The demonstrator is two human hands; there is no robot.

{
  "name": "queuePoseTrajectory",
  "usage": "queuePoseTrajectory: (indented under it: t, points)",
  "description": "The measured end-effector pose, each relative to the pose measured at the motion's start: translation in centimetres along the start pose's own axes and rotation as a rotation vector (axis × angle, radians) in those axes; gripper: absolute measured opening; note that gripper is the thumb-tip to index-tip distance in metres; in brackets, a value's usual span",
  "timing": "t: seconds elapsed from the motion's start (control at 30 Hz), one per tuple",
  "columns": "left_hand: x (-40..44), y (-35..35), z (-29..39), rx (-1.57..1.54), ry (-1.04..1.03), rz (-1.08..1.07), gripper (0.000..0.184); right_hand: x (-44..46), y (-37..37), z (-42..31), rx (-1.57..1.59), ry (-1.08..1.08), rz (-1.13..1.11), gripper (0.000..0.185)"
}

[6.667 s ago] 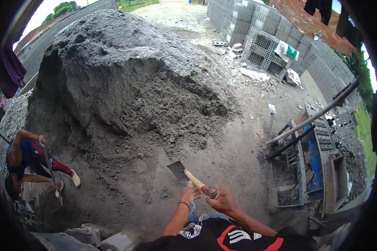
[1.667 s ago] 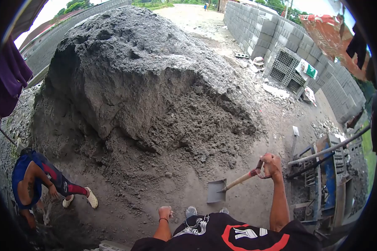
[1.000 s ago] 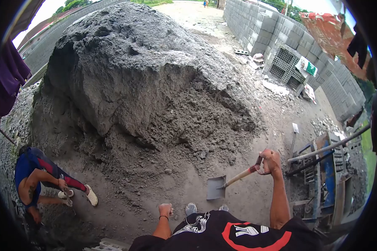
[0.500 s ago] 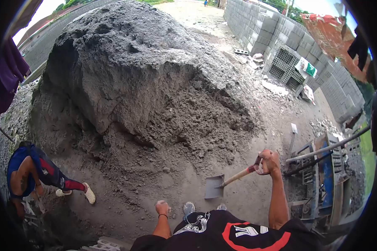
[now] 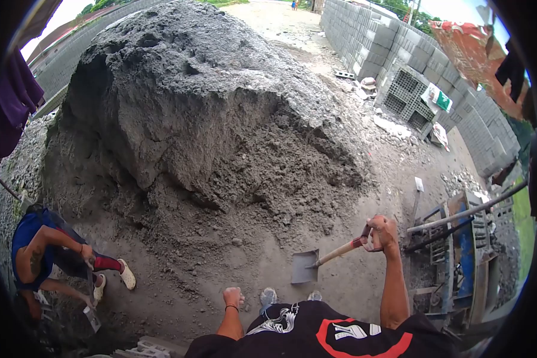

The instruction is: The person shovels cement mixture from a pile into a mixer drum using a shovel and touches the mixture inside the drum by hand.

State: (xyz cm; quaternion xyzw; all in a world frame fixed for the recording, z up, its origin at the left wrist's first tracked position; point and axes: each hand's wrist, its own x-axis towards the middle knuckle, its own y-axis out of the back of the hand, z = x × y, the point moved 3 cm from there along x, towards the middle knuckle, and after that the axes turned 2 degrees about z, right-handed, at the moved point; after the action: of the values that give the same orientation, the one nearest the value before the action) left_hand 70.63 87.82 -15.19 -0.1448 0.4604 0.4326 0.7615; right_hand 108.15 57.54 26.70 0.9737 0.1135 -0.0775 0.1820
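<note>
My right hand [image 5: 383,231] is wrapped round the reddish grip of a shovel [image 5: 335,253] with a pale wooden shaft. The shovel's flat grey blade [image 5: 305,267] rests on the ground in front of my feet. My left hand [image 5: 233,297] is closed in a fist, touching nothing that I can see, with a dark band at the wrist. Ahead rises a large heap of grey sand [image 5: 179,131], its near face cut steep, with loose clods at its right side.
A co-worker [image 5: 36,250] bends at the left, holding a tool with a blade [image 5: 92,319]. At the right stand a blue and grey metal frame [image 5: 463,256] and a long bar [image 5: 459,210]. Stacked concrete blocks [image 5: 376,45] line the back right. Another shovel [image 5: 419,185] stands near the frame.
Since the earliest frame, my left hand has left the shovel, and the shovel has moved right and lower. Over the last second my hands barely shift, while the co-worker's arms and tool move at the left.
</note>
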Motion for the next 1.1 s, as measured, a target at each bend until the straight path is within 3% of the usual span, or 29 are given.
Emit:
queuePoseTrajectory:
  t: [0.8, 0.87, 1.1]
  points:
    - [-1.6, -0.1, -0.3, -0.001, 0.135, -0.070, 0.018, 0.1, -1.5, -0.3, 0.045, -0.055, 0.032, 0.023]
    - [-2.2, -0.3, 0.1, 0.007, 0.062, 0.007, 0.014, 0.4, -1.4, 0.2, 0.046, -0.058, 0.035, 0.023]
    - [-1.8, -0.8, -0.5, -0.013, 0.023, -0.025, 0.016, 0.7, -1.1, 0.8, 0.026, -0.060, 0.041, 0.022]
